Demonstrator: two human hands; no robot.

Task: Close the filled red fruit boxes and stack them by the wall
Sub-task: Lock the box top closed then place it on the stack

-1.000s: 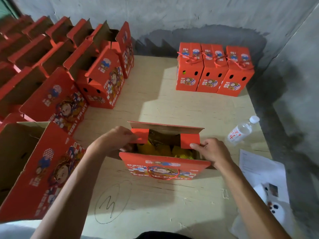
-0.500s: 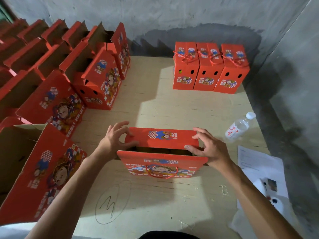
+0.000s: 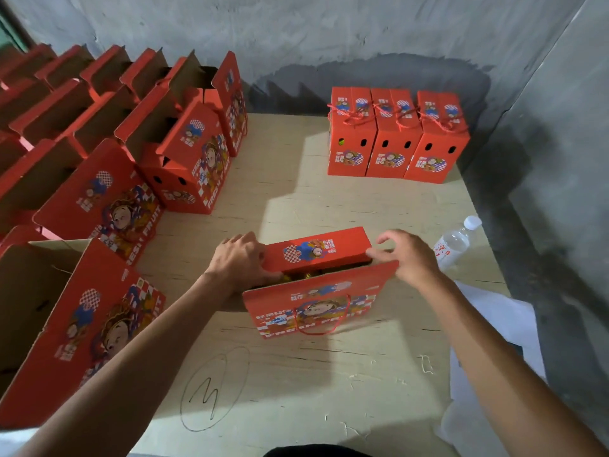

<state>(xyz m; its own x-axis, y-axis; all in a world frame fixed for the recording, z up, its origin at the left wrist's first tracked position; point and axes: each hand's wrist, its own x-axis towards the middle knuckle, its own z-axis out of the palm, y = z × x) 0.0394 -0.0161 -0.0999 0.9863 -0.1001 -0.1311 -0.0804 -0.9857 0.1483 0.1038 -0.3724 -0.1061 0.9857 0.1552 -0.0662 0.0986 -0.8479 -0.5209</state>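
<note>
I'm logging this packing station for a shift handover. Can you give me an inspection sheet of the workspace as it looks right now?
Surface: plywood table, circled pen mark near front.
Job's things: box being closed, far flap folded over, near flap up, fruit showing; three closed boxes by the wall; open boxes at left.
Clutter: water bottle, white papers.
Hands: left hand grips the left end; right hand pinches the right end.
Cables: nothing seen.
Surroundings: grey concrete walls.
</note>
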